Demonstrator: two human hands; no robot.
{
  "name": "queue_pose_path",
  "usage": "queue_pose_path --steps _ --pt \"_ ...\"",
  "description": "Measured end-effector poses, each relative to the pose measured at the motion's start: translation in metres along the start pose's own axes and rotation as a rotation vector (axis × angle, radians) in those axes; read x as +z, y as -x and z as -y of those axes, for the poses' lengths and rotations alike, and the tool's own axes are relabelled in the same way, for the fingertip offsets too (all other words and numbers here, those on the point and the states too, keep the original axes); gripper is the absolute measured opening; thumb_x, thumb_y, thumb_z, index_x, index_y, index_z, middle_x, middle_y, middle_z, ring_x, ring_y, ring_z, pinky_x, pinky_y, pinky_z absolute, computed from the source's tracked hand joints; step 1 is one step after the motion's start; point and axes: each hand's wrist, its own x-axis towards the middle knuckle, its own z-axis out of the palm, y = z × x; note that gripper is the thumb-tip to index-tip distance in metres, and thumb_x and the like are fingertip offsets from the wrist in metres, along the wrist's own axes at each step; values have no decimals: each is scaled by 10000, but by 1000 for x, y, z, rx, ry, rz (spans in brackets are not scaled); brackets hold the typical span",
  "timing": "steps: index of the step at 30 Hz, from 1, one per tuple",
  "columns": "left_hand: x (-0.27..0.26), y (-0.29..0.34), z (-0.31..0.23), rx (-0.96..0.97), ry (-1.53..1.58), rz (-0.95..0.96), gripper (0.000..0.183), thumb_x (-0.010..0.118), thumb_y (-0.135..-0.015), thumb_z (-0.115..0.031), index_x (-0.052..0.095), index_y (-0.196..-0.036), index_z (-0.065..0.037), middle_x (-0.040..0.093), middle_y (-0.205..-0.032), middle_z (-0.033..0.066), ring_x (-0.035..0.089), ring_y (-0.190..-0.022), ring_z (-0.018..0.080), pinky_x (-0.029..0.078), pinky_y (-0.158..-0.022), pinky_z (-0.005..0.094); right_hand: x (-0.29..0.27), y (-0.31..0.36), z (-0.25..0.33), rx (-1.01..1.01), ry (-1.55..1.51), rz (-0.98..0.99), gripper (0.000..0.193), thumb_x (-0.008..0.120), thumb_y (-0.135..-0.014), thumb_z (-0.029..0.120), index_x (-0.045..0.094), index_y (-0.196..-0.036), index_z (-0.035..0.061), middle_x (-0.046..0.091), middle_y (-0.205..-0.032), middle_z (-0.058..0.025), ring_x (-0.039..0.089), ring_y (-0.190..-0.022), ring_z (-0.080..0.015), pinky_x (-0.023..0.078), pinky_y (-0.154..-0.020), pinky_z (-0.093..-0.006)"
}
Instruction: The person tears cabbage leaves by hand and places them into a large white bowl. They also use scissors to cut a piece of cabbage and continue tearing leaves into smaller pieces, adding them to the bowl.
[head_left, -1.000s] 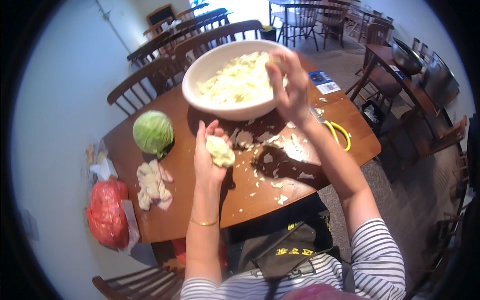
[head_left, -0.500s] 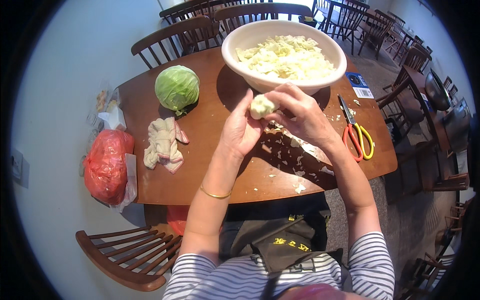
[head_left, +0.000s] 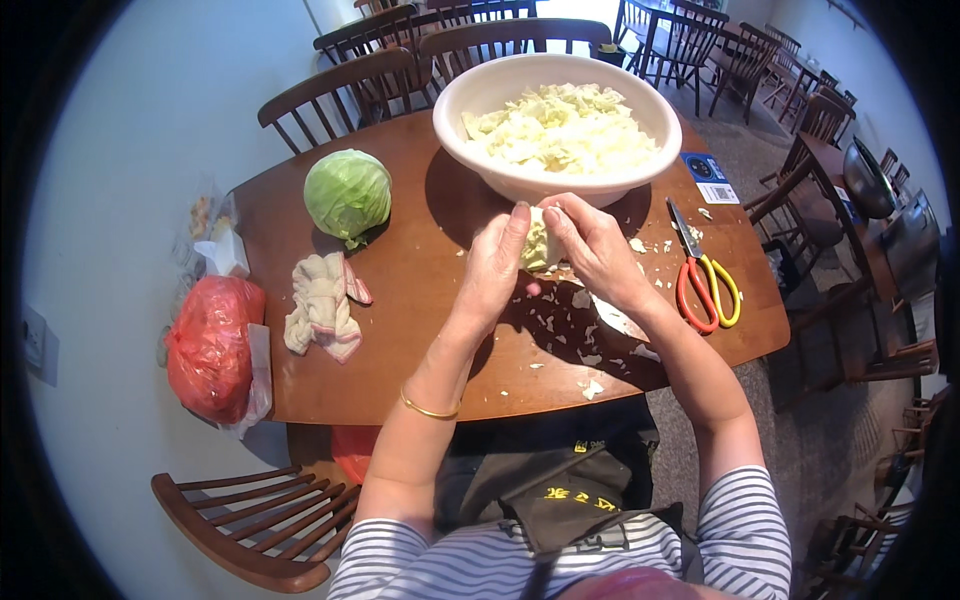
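Between my two hands is a small pale green cabbage heart [head_left: 538,243]. My left hand [head_left: 492,262] grips its left side with the thumb on top, and my right hand [head_left: 600,248] has its fingers and thumb pressed on the upper right of it. Just beyond them stands a big white bowl [head_left: 480,176] heaped with torn cabbage leaves [head_left: 565,130]. Loose cabbage scraps [head_left: 592,388] lie scattered on the wood below and right of my hands. A whole green cabbage [head_left: 347,194] rests on the table to the left.
Scissors with one red and one yellow handle [head_left: 705,285] lie right of my right hand, near a blue and white card [head_left: 708,178]. On the left are cream cloth gloves [head_left: 323,305] and a full red plastic bag [head_left: 216,350]. Chairs [head_left: 345,90] surround the wooden table [head_left: 400,375].
Both hands have come slightly lower and closer together around the cabbage heart. My right fingers now press onto it from the right. The view has shifted a little.
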Motion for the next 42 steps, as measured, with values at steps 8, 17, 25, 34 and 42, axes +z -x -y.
queue_pose_path --steps 8,17,25,34,42 --pt "5 2 1 81 -117 -127 606 434 -953 -552 635 -906 17 536 -595 11 469 -430 54 330 -343 195 5 2 -3 -127 173 -52 256 451 -977 196 578 -1024 -21 622 -693 -198 662 -652 -314 482 -593 -406" --pt "7 4 2 17 38 -104 517 396 -987 -482 588 -1004 -2 591 -717 33 503 -474 46 327 -324 161 9 5 -6 -166 25 -74 306 390 -1001 204 588 -1050 -23 659 -760 -154 663 -703 -230 505 -648 -328" --pt "4 5 -10 -134 486 -23 523 369 -975 -538 565 -1053 -59 626 -827 22 549 -557 41 353 -348 150 4 0 -2 27 -547 45 332 420 -1003 282 570 -1136 17 614 -959 -46 581 -841 -84 474 -660 -202" --pt "6 7 -15 -55 207 9 470 442 -946 -465 557 -1117 -42 637 -959 85 636 -766 149 539 -537 273 -17 -5 -5 27 -322 164 261 625 -921 213 560 -1094 29 573 -872 17 524 -715 -34 443 -620 -184" --pt "-8 -2 -7 -201 624 -154 379 530 -888 -441 572 -934 -67 624 -844 50 642 -722 160 569 -576 289 -19 -3 0 -21 -373 141 240 649 -896 181 549 -1059 35 606 -863 -24 581 -749 -48 503 -640 -202"
